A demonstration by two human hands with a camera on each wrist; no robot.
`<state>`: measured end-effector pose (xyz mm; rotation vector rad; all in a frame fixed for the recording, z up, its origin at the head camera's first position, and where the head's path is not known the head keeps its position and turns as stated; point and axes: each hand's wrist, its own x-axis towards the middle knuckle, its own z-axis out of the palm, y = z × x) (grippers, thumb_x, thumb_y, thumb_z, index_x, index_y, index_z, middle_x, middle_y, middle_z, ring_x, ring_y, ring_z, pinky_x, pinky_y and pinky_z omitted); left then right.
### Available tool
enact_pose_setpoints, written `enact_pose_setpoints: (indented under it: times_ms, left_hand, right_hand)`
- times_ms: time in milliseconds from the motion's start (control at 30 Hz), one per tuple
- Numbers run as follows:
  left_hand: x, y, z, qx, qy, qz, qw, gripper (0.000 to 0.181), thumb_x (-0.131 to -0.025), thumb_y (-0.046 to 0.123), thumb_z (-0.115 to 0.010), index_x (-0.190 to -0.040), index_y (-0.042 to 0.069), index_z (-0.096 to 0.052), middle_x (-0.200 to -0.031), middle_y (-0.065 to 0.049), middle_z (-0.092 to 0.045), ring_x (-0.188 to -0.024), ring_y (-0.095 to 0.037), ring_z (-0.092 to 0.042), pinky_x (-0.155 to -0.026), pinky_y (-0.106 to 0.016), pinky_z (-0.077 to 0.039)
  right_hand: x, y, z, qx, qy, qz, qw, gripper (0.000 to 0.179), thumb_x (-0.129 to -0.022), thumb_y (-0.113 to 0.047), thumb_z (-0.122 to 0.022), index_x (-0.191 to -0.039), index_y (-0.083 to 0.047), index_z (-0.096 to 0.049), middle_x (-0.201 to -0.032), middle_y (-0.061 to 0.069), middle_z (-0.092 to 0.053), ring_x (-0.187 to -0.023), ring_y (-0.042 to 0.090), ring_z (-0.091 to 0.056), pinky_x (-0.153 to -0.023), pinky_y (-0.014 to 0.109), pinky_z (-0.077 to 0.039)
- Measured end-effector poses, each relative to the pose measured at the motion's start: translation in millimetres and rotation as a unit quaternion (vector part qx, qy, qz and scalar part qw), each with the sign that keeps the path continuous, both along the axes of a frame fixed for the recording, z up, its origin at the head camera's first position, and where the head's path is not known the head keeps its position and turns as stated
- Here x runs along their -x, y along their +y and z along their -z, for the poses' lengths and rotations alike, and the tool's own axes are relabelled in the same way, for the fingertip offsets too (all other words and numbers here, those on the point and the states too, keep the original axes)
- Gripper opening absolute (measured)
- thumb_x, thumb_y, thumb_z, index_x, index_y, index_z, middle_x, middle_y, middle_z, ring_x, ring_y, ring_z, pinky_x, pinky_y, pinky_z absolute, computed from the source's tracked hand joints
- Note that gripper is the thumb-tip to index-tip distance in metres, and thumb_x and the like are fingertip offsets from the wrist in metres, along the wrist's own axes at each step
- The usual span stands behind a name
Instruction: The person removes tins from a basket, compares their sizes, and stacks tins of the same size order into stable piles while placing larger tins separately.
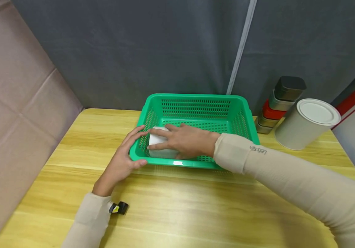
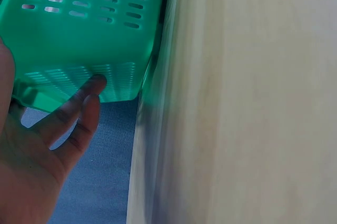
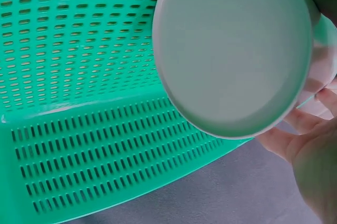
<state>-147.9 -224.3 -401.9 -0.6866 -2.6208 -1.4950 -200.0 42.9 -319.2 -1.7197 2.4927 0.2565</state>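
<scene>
A green slotted plastic basket (image 1: 196, 97) stands on the wooden table. My left hand (image 1: 123, 158) grips its near left corner, the thumb over the front rim and the fingers along the left side. In the left wrist view those fingers (image 2: 79, 134) reach along the outer wall. Inside the basket's left end, my right hand (image 1: 186, 139) holds a white cylindrical container (image 1: 163, 154) from above, fingers spread over it. From the right wrist, the container's round, rimmed end (image 3: 234, 50) faces the camera, with thumb and fingers on opposite sides.
Right of the basket stands a stack of small tins (image 1: 270, 113), black, silver, red and gold, leaning slightly. Beside it is a large white canister (image 1: 298, 131) with a lid. A grey curtain (image 1: 134, 51) hangs behind the table (image 1: 165, 213), and a pale wall panel (image 1: 13, 120) rises at left.
</scene>
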Motion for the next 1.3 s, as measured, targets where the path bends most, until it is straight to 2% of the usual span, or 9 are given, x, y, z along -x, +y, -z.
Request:
enact_pose_setpoints:
  times_ms: [300,567,767,900,1100,1300]
  left_hand:
    - [0.3,-0.4,0.3,-0.001,0.006,0.000,1.0000,0.095,-0.081,0.071,-0.077,-0.155,0.019,-0.048,-0.173,0.004,-0.026,-0.160,-0.035,-0.021,-0.122,-0.067,-0.026]
    - [0.7,-0.9,1.4,0.000,0.005,-0.001,1.0000,0.095,-0.081,0.072,-0.076,-0.155,0.020,-0.048,-0.173,0.005,-0.026,-0.160,-0.034,-0.022,-0.121,-0.066,-0.026]
    - [0.8,-0.6,2.4,-0.001,0.004,0.000,1.0000,0.096,-0.081,0.073,-0.076,-0.155,0.020,-0.048,-0.173,0.004,-0.025,-0.160,-0.035,-0.021,-0.121,-0.067,-0.026]
    - [0.8,0.4,2.5,0.001,0.005,-0.001,1.0000,0.096,-0.080,0.074,-0.075,-0.155,0.020,-0.048,-0.173,0.005,-0.025,-0.160,-0.036,-0.021,-0.121,-0.068,-0.026]
    - [1.0,0.7,2.1,0.003,0.008,-0.001,1.0000,0.097,-0.079,0.076,-0.075,-0.155,0.022,-0.048,-0.173,0.006,-0.025,-0.161,-0.035,-0.021,-0.121,-0.070,-0.025]
    - [1.2,-0.3,2.1,0.000,0.010,0.000,0.9999,0.097,-0.081,0.075,-0.075,-0.155,0.018,-0.048,-0.173,0.005,-0.025,-0.161,-0.036,-0.020,-0.120,-0.072,-0.024]
  right_hand:
    - [4.9,-2,8.3,-0.006,0.006,0.023,0.9997,0.093,-0.093,-0.039,-0.080,-0.165,-0.047,-0.021,-0.178,0.005,-0.005,-0.154,0.045,-0.036,-0.101,0.063,-0.054]
    - [8.7,-5,15.8,-0.012,0.032,0.032,0.9989,0.103,-0.088,-0.049,-0.083,-0.166,-0.046,-0.016,-0.178,0.007,0.000,-0.153,0.045,-0.037,-0.100,0.060,-0.056]
    - [12.8,-4,19.6,-0.001,0.024,0.035,0.9991,0.103,-0.087,-0.050,-0.084,-0.166,-0.045,-0.018,-0.178,0.006,-0.001,-0.153,0.046,-0.037,-0.101,0.064,-0.054]
    - [16.4,-2,20.9,0.010,0.016,0.051,0.9985,0.104,-0.085,-0.049,-0.086,-0.165,-0.045,-0.020,-0.178,0.004,-0.002,-0.153,0.047,-0.037,-0.104,0.068,-0.050]
    - [17.8,3,14.3,0.006,0.047,0.068,0.9965,0.105,-0.084,-0.056,-0.084,-0.166,-0.045,-0.018,-0.179,0.004,-0.001,-0.151,0.045,-0.038,-0.104,0.068,-0.049]
    - [17.1,9,2.2,0.025,0.063,0.098,0.9928,0.107,-0.083,-0.054,-0.086,-0.166,-0.045,-0.018,-0.179,0.004,-0.002,-0.151,0.046,-0.038,-0.103,0.067,-0.051]
